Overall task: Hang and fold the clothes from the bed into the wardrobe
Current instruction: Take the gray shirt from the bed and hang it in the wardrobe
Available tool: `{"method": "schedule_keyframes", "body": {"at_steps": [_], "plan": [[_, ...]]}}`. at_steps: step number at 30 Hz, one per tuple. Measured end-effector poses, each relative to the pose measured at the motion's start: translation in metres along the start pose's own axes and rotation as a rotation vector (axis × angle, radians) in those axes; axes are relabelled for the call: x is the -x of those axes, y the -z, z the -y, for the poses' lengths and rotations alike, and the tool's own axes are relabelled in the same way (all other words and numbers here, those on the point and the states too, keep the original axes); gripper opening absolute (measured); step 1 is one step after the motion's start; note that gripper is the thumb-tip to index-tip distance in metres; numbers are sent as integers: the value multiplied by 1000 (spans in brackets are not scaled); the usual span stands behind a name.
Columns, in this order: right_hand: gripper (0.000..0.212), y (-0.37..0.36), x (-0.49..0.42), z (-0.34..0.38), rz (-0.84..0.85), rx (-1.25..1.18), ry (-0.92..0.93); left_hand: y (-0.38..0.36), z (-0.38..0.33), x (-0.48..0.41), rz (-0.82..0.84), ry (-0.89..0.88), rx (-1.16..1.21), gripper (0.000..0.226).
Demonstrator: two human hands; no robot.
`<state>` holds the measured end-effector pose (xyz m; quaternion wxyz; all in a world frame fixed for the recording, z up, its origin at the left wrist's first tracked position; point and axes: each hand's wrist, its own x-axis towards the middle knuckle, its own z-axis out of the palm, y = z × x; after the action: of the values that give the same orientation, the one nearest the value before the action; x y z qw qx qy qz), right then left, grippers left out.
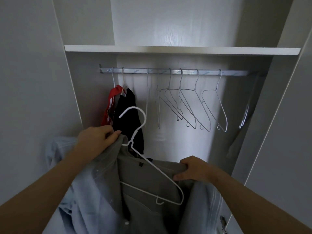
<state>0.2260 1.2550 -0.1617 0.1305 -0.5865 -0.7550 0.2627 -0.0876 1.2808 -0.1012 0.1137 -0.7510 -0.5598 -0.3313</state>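
Left hand (98,139) and right hand (194,169) grip the grey shirt (133,169) (hanger hook (135,107) beside left), rail (168,72) far above.

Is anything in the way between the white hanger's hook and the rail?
Nothing visible blocks it. The white hanger hook sits below a bare stretch of rail, between the black garment and the empty hangers.

A plain grey garment (143,213) is showing against a white wire hanger (145,118) and a pale blue shirt (87,200). On the silver rail (185,72), a red garment (111,102) is carrying white stripes beside a plain black garment (126,115), while the bare hangers (221,105) are gleaming silver-grey under the white shelf (168,50).
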Motion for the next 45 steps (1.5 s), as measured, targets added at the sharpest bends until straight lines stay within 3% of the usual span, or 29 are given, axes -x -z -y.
{"method": "schedule_keyframes", "body": {"at_steps": [3, 6, 12, 17, 19, 21, 23, 24, 28, 34, 37, 40, 42, 45], "plan": [[30, -1, -1, -1, -40, 82, -37, -5, -12, 7, -108, -103, -215, 46], [24, 0, -3, 6, -70, 9, -109, -13, -22, 10, -183, -47, -326, 44], [10, 3, -4, 40, -47, -486, -234, -28, -42, 5, -118, 248, -140, 29], [11, -5, 4, 70, 51, -621, -128, -39, -49, 9, -105, 353, 54, 30], [18, -5, 7, 77, 43, -547, -50, -41, -45, 10, -113, 398, 120, 30], [30, -4, 3, 75, -268, -212, 53, -40, -41, 10, -118, 437, 182, 29], [24, -1, -1, 71, -582, 60, 122, -40, -41, 11, -119, 445, 250, 28], [28, -1, -2, 69, -585, 82, 120, -40, -41, 11, -124, 443, 277, 28], [37, -5, -8, 57, -332, 36, 16, -38, -47, 13, -129, 370, 342, 26], [34, -5, -12, 47, -511, -60, -57, -26, -43, 6, -77, 250, 285, 28], [36, -1, -10, 46, -497, -123, -40, -22, -38, 2, -72, 328, 391, 33], [38, 2, -9, 43, -534, -127, -50, -21, -24, 7, 259, 410, 493, 31], [37, 1, -7, 39, -579, -135, -79, -24, -17, 14, 454, 286, 288, 26], [35, -3, -6, 34, -602, -174, -98, -27, -25, 18, 229, 124, 273, 20]]}}
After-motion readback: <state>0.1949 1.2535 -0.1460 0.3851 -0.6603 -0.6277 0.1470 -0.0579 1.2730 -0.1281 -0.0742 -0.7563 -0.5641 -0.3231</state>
